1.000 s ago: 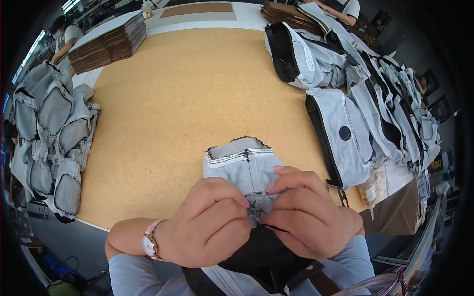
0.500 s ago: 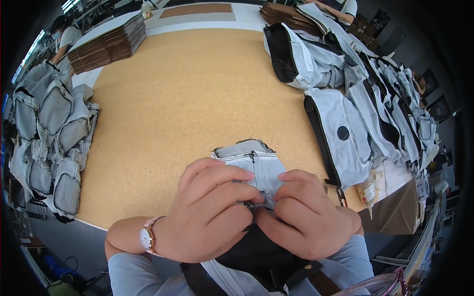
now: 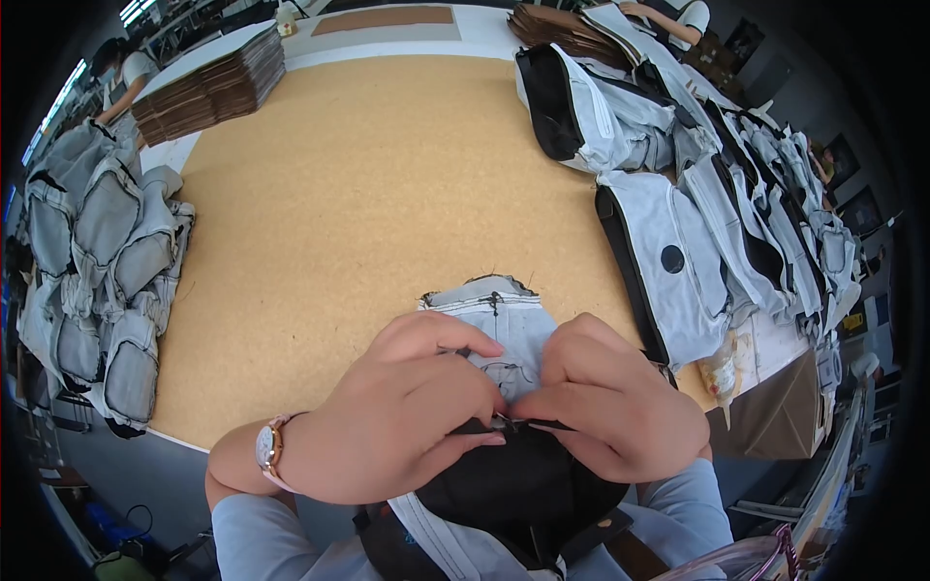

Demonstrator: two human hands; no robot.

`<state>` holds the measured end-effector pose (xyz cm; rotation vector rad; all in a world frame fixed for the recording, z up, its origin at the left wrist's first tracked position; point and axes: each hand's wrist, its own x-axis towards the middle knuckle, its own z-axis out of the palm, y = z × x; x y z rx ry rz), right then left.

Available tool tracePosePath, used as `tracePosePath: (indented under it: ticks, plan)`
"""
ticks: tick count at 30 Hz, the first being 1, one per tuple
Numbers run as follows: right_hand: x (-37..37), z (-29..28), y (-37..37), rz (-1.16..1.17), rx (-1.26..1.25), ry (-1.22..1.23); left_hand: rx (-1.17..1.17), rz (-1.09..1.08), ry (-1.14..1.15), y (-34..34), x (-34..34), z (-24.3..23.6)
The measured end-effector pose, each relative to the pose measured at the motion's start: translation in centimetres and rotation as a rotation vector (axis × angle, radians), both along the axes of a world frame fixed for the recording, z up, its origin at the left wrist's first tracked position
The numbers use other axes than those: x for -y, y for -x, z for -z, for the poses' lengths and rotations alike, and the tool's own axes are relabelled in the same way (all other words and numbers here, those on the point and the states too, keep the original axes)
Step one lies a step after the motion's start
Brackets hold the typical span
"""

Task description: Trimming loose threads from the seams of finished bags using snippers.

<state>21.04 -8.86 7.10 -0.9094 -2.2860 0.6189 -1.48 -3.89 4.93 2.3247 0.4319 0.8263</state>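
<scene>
A light-grey sewn fabric piece [image 3: 519,329] with frayed dark edging lies at the front of the tan board [image 3: 387,165], joined to black fabric [image 3: 513,475] with a pale stitched band below. My left hand [image 3: 407,416], wearing a watch, has thumb and fingers closed on the black edge at the join. My right hand [image 3: 625,407] pinches the same edge from the other side, fingertips close to my left ones. Something small and shiny shows between them, too small to make out.
Grey fabric pieces [image 3: 133,254] pile at the left; grey-and-black bag pieces [image 3: 699,297] pile at the right. A brown stack [image 3: 199,92] stands back left. A glue bottle [image 3: 718,376] lies by the right edge. Co-workers [image 3: 136,70] [image 3: 684,24] stand beyond the table.
Both hands have shifted and regripped at the join; my left wrist moved slightly left, my right knuckles rose. The black edge shows more between my fingertips. The grey piece has slid slightly right.
</scene>
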Motion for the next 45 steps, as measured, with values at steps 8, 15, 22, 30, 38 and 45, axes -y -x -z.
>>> tracePosePath:
  ticks: [8,15,22,30,38,45]
  plan:
    - [-1.5,-0.3,-0.9,-0.103,-0.027,0.236,-0.059,0.083,0.181,0.1,-1.2,-0.2]
    - [-1.7,0.0,-0.5,-0.068,-0.135,0.262,-0.017,0.116,0.374,0.1,-1.5,0.1]
    - [-1.5,1.0,0.1,-0.042,-0.077,0.195,-0.061,0.096,0.218,-0.2,-1.1,0.3]
    - [-1.4,1.5,1.2,-0.063,-0.006,-0.01,-0.061,0.018,0.087,-0.5,-0.7,1.2]
    - [-1.6,1.5,1.0,-0.137,-0.031,-0.074,-0.044,0.068,0.058,-0.4,-0.8,1.1]
    - [-2.2,1.4,-0.1,-0.069,-0.113,0.222,-0.115,0.104,0.582,0.4,-1.9,0.3]
